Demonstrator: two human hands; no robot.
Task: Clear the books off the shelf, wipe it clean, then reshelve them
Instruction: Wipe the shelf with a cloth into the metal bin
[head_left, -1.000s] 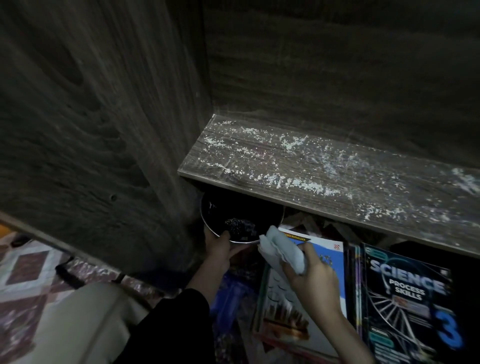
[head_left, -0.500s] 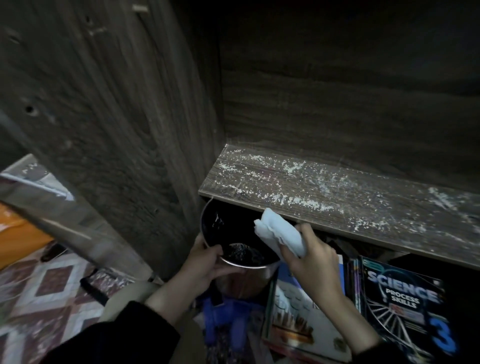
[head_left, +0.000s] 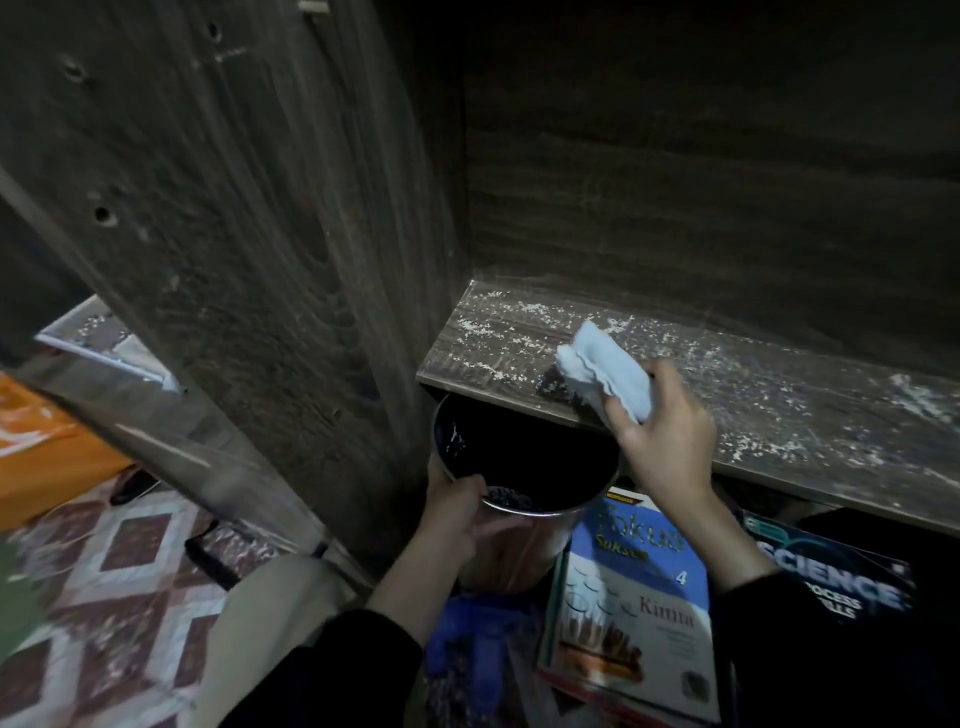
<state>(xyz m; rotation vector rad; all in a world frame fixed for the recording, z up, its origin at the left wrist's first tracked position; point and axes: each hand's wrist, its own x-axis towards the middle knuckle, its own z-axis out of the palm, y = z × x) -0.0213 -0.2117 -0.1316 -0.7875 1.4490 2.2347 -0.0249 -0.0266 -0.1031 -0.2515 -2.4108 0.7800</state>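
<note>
A dark wooden shelf board (head_left: 779, 410) holds no books and is strewn with white crumbs and dust. My right hand (head_left: 670, 441) grips a folded white cloth (head_left: 605, 371) and presses it on the board near the front edge. Just under that edge, my left hand (head_left: 457, 512) grips the rim of a round metal container (head_left: 550, 514) with a dark inside. Below the shelf lie a blue and white book (head_left: 639, 587) and a dark science book (head_left: 841, 577).
The cabinet's wooden side panel (head_left: 249, 249) rises close on the left and its back wall (head_left: 701, 197) stands behind the board. Patterned floor tiles (head_left: 104, 571) and an orange object (head_left: 41, 457) lie at the lower left. A blue object (head_left: 478, 639) sits under the container.
My right hand has lifted the cloth from below the shelf edge onto the board. My left hand has raised the metal container up to just under the front edge.
</note>
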